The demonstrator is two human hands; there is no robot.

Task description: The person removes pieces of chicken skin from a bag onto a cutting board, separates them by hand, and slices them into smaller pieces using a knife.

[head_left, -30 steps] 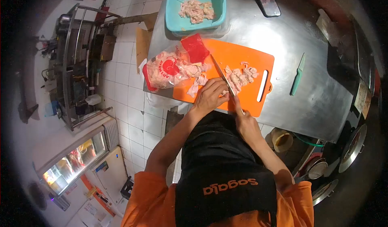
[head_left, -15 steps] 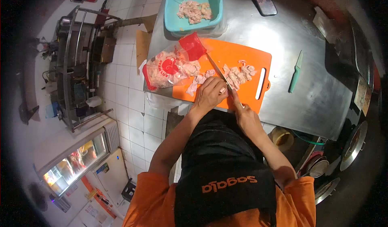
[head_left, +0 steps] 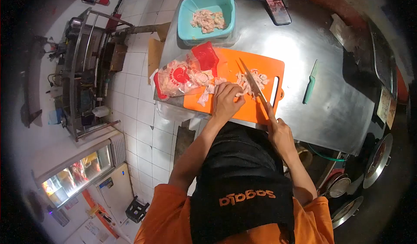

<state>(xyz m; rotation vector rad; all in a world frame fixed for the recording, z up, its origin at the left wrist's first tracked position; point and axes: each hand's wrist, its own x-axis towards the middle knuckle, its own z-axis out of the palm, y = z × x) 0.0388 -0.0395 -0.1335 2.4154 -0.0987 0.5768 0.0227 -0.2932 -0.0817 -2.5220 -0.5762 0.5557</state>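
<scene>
My right hand [head_left: 281,136] grips the handle of a large kitchen knife [head_left: 252,79], its blade slanting over the orange cutting board [head_left: 197,104]. Bent over the board, the fingers of my left hand [head_left: 227,99] press on a strip of raw chicken [head_left: 239,95] that pokes out beside the thumb. Cut pale chicken pieces [head_left: 259,79] lie around the blade. Left of them, a clear and red plastic bag [head_left: 178,75] full of chicken rests partly on the board, with more chicken [head_left: 203,98] spilling out beside my left hand.
A turquoise tub [head_left: 184,29] with chicken pieces stands behind the board. On the steel table [head_left: 339,109] lie a green-handled knife [head_left: 310,87] to the right and a phone [head_left: 277,9] at the back. Pan lids [head_left: 377,161] hang at the far right.
My right hand and the knife have moved right, away from my left hand, and the blade now lies over the cut pieces. My left hand stays on the chicken. The view has shifted slightly.
</scene>
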